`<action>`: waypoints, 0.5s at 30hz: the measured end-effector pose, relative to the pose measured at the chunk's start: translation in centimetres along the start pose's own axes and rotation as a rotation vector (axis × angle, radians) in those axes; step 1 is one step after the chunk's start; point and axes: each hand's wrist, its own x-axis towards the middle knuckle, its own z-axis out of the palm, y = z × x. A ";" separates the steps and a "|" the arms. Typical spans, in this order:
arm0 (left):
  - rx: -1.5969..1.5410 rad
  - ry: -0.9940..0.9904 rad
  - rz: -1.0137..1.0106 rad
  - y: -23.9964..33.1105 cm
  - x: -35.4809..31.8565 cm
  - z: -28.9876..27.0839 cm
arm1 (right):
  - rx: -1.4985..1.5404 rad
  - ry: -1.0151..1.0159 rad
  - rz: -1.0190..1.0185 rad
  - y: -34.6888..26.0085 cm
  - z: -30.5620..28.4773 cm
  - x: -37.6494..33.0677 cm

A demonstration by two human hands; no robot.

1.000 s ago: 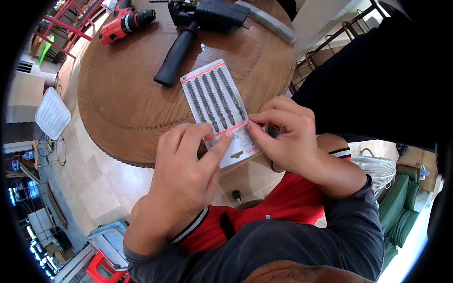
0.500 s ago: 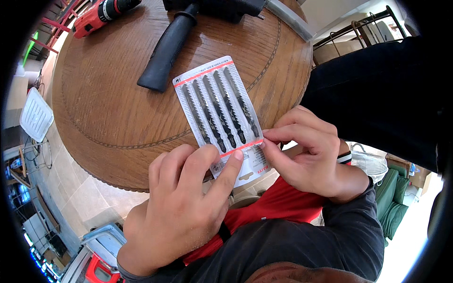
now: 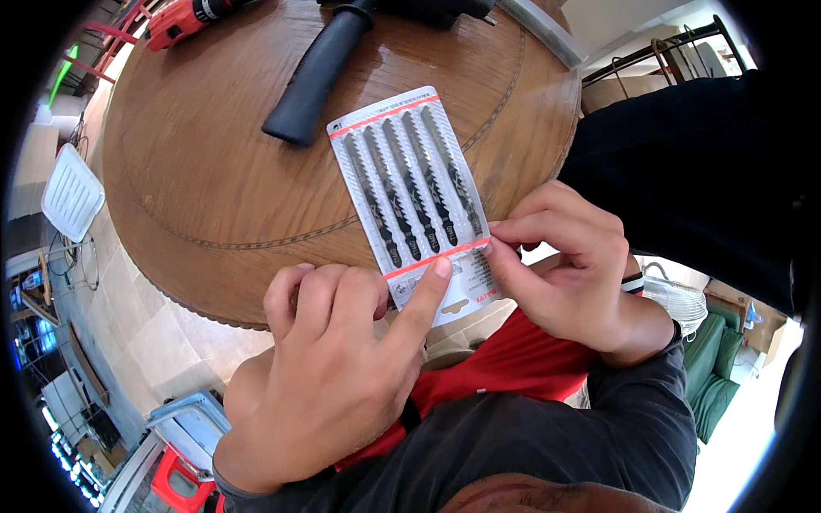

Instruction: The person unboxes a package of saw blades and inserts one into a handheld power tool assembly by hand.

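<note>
A blister pack of jigsaw blades [image 3: 412, 184] lies tilted over the near edge of the round wooden table [image 3: 197, 171]. Several dark toothed blades show side by side behind its clear front. My left hand [image 3: 342, 350] has one fingertip pressed on the card just below the orange line, while its other visible fingers curl beside the pack's left edge. Whatever part of that hand is under the card is hidden. On the other side, my right hand [image 3: 569, 269] pinches the pack's right edge between thumb and index finger, near the lower end of the blades.
Beyond the pack lies a black power tool [image 3: 419, 13] with a thick black handle [image 3: 316, 77] pointing toward me. A red drill [image 3: 184, 21] is at the far left, and a long grey strip [image 3: 543, 34] at the far right. A dark-clothed leg [image 3: 676, 171] is right of the table.
The whole view has shifted slightly, so table and pack appear a little higher and farther right. My left hand's curled fingers have drawn back a little from the pack's lower left corner.
</note>
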 end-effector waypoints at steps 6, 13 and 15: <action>0.016 0.025 0.032 -0.3 -0.2 0.3 | 0.030 0.037 0.015 -0.2 0.3 0.3; 0.056 0.080 0.063 -0.6 -0.5 0.9 | 0.001 -0.038 0.072 -0.6 0.0 0.7; 0.052 0.091 0.067 -0.6 -0.5 1.1 | -0.004 -0.036 0.052 -0.7 -0.1 0.9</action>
